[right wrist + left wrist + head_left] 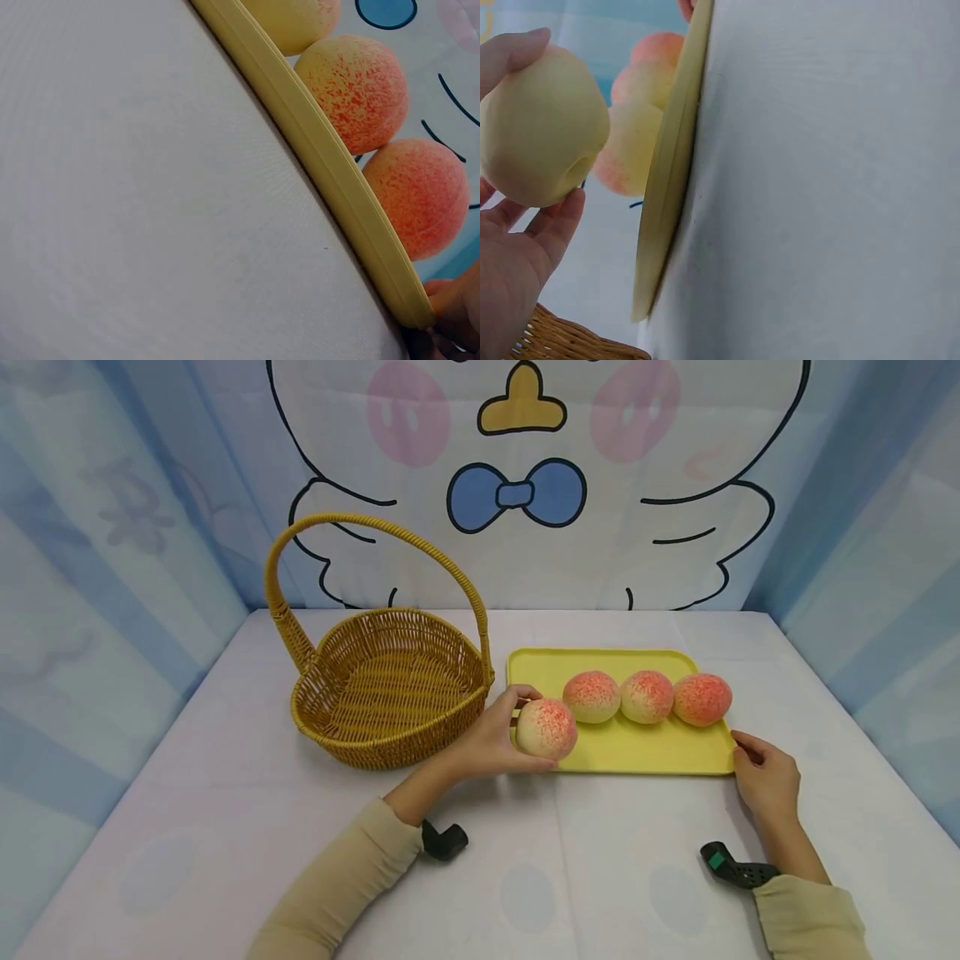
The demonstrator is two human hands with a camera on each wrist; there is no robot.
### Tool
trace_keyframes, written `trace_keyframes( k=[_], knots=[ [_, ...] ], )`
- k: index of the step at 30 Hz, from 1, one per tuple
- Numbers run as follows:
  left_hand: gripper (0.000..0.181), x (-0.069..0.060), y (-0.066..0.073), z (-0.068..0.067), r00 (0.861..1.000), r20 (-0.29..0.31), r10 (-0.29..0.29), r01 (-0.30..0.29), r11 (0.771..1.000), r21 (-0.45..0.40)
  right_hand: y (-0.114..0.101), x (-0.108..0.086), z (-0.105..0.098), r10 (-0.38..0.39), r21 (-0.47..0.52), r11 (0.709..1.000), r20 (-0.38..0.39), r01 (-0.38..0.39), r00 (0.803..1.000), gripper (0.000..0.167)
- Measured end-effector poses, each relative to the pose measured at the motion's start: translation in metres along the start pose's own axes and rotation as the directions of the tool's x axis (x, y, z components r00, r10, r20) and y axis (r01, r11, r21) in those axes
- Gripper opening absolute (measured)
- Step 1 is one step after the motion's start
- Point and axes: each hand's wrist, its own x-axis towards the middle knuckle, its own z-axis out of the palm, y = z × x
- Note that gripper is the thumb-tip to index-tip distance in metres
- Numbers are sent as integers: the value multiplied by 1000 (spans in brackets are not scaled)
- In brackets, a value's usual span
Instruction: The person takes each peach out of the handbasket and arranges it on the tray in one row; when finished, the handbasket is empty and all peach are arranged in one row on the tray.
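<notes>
My left hand (498, 735) grips a pale peach with red speckles (547, 729), thumb on one side and fingers on the other. In the left wrist view this peach (544, 127) is held clear of the tray rim, its dimpled end showing. Three more peaches sit in a row on the yellow tray (637, 756): a left one (592, 697), a middle one (647, 697) and a redder right one (702, 699). My right hand (768, 777) pinches the tray at its front right corner; in the right wrist view its fingers are partly cut off by the frame edge.
A brown woven basket (390, 752) with a tall arched handle (375, 520) stands left of the tray, close behind my left wrist. A white cloth covers the table (600, 877). Printed curtains (517, 568) hang at the back and both sides.
</notes>
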Motion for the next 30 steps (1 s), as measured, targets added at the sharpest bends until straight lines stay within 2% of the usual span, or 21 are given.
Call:
trace_keyframes(
  k=[15,22,30],
  knots=[
    [76,0,-15,0,999,13,-40,40,999,12,0,0,0,2,0,1000,2,-2,1000,40],
    [77,-1,-22,0,996,47,-80,77,994,72,-1,-1,-1,-10,0,1000,-3,10,1000,39],
    [75,2,-25,0,994,35,-105,103,994,41,0,0,0,12,7,1000,6,-12,1000,39]
  ],
)
